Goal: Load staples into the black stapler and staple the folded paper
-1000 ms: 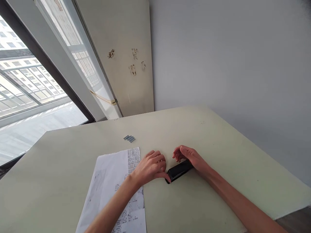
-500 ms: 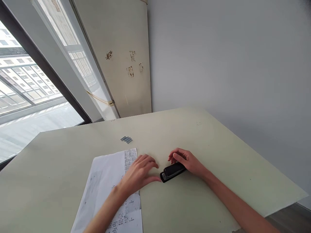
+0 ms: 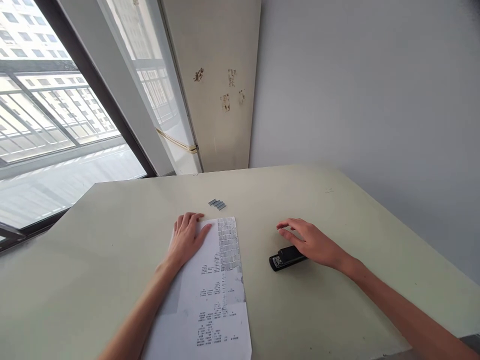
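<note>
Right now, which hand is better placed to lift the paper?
Probably the left hand, at the far edge of the paper; the right hand is at the black stapler.

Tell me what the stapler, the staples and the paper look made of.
Stapler: probably smooth black plastic outside, perhaps painted metal; silvery glints at its front end suggest metal there.
Staples: likely metal, from their uniform grey color and thin, straight strips.
Paper: ordinary paper by its look, matt white, thin-edged, with dark print.
</note>
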Demonstrator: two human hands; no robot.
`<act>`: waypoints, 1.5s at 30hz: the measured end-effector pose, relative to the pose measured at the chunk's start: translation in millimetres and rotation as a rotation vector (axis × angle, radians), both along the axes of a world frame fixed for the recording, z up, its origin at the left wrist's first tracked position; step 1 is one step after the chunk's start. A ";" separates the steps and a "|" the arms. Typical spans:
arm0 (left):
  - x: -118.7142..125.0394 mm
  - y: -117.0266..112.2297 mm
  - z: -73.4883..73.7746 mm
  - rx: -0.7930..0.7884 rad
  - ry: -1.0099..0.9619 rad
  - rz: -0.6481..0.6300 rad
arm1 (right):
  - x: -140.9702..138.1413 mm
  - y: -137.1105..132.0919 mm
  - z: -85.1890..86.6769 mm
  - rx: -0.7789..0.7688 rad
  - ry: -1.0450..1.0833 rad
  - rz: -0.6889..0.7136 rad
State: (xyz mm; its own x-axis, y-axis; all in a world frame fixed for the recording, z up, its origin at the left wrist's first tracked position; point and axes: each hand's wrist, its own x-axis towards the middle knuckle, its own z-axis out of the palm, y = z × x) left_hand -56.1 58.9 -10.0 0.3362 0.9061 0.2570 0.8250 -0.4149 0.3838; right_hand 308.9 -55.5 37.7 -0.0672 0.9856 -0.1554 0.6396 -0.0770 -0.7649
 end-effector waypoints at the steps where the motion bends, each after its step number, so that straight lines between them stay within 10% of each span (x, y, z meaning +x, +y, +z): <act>1: 3.1 -0.7 0.0 -0.011 -0.004 -0.003 | -6.0 -0.1 -0.8 0.007 -0.016 0.008; 14: 42.2 -11.5 -0.2 -0.204 -0.310 -0.118 | -31.5 -9.0 -9.8 0.145 -0.106 -0.012; 33: 88.0 -33.8 2.4 -0.075 -0.428 0.107 | -33.6 -13.6 -9.2 0.214 -0.063 0.016; 40: 74.5 -123.9 24.6 -0.056 -0.139 -0.634 | -32.7 -21.4 -6.6 0.200 -0.067 -0.008; 45: 81.0 -149.7 20.3 -0.012 0.001 -0.727 | -38.5 -26.1 0.0 0.212 -0.087 0.004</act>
